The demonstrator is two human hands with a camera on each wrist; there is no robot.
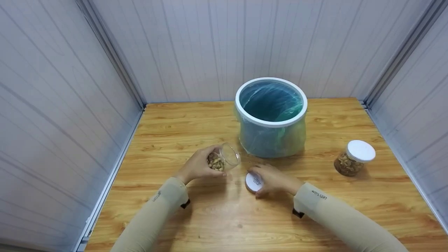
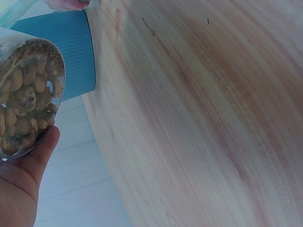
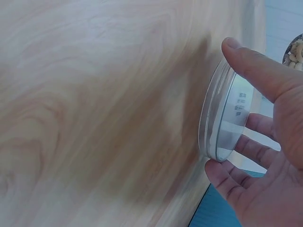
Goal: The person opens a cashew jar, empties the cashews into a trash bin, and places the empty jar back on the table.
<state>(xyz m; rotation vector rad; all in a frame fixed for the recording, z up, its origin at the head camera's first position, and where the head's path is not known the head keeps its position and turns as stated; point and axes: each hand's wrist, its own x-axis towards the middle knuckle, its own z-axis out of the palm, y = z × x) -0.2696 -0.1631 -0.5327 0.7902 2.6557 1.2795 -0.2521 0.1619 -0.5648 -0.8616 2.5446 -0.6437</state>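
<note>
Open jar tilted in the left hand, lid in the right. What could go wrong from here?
1. The clear plastic jar of nuts is uncapped and tipped toward the blue-lined white-rimmed bin; the left hand could spill nuts onto the wooden table.
2. The right hand holds the white round lid only at its edge near the tabletop; it may slip.

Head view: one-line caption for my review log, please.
Left hand holds an open, tilted jar of nuts; right hand grips its white lid on the wooden table before a lined bin.

open nut jar (image 1: 223, 160) in left grip (image 1: 199, 164), lid (image 1: 253, 181) in right grip (image 1: 274, 180)
</note>
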